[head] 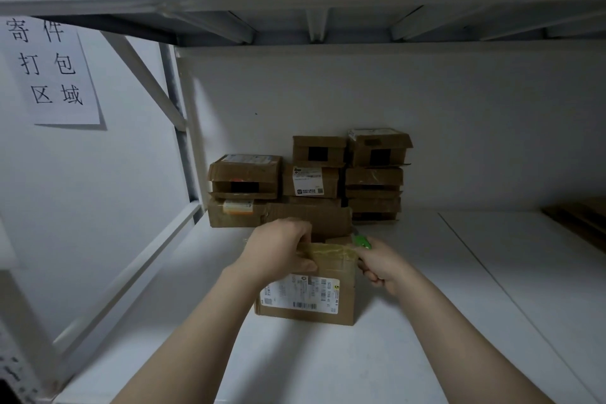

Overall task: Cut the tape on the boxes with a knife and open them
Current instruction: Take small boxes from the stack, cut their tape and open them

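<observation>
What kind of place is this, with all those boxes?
Probably a parcel packing area: a wall sign says so in Chinese, and labelled cardboard boxes are stacked at the back on white metal shelving.

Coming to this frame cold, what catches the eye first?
At centre front, the left hand grips the top of a taped brown cardboard box with a white label, while the right hand holds a green-handled knife at its right corner. Behind, a stack of brown cardboard parcels stands against the white back wall; a white paper sign with black characters hangs upper left.
</observation>
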